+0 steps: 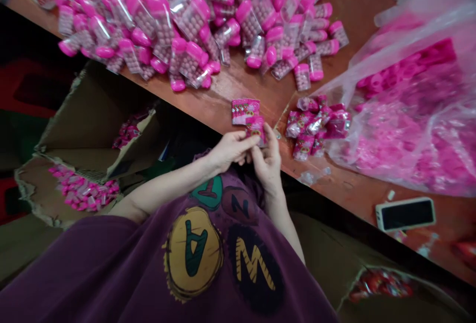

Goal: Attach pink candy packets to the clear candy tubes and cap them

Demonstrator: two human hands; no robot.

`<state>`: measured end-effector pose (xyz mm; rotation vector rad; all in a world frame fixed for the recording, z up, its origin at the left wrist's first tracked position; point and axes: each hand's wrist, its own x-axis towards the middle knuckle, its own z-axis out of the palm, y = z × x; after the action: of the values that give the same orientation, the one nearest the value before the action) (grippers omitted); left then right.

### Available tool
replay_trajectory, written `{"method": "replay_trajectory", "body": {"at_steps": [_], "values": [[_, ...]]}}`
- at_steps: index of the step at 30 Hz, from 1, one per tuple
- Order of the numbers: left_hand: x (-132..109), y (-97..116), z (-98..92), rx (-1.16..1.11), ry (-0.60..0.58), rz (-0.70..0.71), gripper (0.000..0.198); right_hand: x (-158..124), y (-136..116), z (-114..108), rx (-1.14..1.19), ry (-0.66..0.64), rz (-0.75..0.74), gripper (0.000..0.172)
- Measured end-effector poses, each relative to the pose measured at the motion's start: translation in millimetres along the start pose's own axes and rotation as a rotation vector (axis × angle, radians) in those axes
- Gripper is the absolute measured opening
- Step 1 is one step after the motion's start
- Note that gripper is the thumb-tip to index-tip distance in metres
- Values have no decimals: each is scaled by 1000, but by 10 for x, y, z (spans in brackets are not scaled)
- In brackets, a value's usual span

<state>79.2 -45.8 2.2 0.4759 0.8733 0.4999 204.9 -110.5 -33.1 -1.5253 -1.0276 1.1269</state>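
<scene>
My left hand [231,150] and my right hand [268,157] meet at the table's near edge, fingers pinched together on one small pink candy packet [256,128]. A second pink packet [244,110] lies flat on the wooden table [238,90] just beyond the held one. A small heap of similar pink packets [316,125] lies to the right of my hands. A large pile of pink-capped clear candy tubes [197,20] covers the far part of the table.
A big clear plastic bag of pink pieces [409,109] fills the right side. A white phone [405,214] lies near the table's front edge. To my left an open cardboard box [85,129] holds pink items; another box [379,283] sits at lower right.
</scene>
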Motion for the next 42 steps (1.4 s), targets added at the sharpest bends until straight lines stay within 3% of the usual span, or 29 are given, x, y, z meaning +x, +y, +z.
{"method": "replay_trajectory", "body": {"at_steps": [4, 7, 9, 10, 12, 14, 17, 20, 23, 27, 31, 34, 37, 39, 42], "values": [[1, 98, 27, 4, -33, 33, 13, 299, -28, -378, -67, 295, -138, 66], [-7, 239, -190, 22, 125, 144, 17, 597, -66, -547, -54, 447, -170, 87], [-14, 343, -416, 20, 291, 219, 23, 720, -144, -474, -108, 424, -141, 93], [-11, 394, -533, 2, 376, 255, 26, 760, -197, -372, -165, 380, -140, 87], [18, 494, -745, -60, 510, 339, 35, 834, -313, -59, -321, 241, -197, 60], [78, 595, -898, -114, 579, 411, 45, 945, -423, 334, -475, 72, -295, 37], [192, 741, -1015, -139, 632, 470, 53, 1216, -559, 886, -488, -88, -390, 33], [292, 857, -1062, -150, 700, 567, 52, 1525, -662, 1257, -604, -20, -320, 39], [366, 922, -1096, -164, 738, 667, 48, 1750, -717, 1472, -739, 53, -182, 48], [404, 930, -1128, -175, 710, 685, 49, 1850, -702, 1580, -567, 70, -112, 39], [349, 853, -1129, -178, 687, 658, 51, 1722, -657, 1342, -220, -3, -122, 32], [277, 752, -1107, -164, 662, 611, 49, 1498, -614, 914, -83, -3, -123, 34], [225, 650, -1081, -156, 653, 541, 49, 1243, -517, 409, 78, 21, -16, 36], [208, 601, -1080, -156, 640, 516, 49, 1095, -420, 114, 51, 82, -2, 34], [180, 550, -1078, -164, 610, 528, 47, 910, -289, -179, -176, 128, -39, 31]]}}
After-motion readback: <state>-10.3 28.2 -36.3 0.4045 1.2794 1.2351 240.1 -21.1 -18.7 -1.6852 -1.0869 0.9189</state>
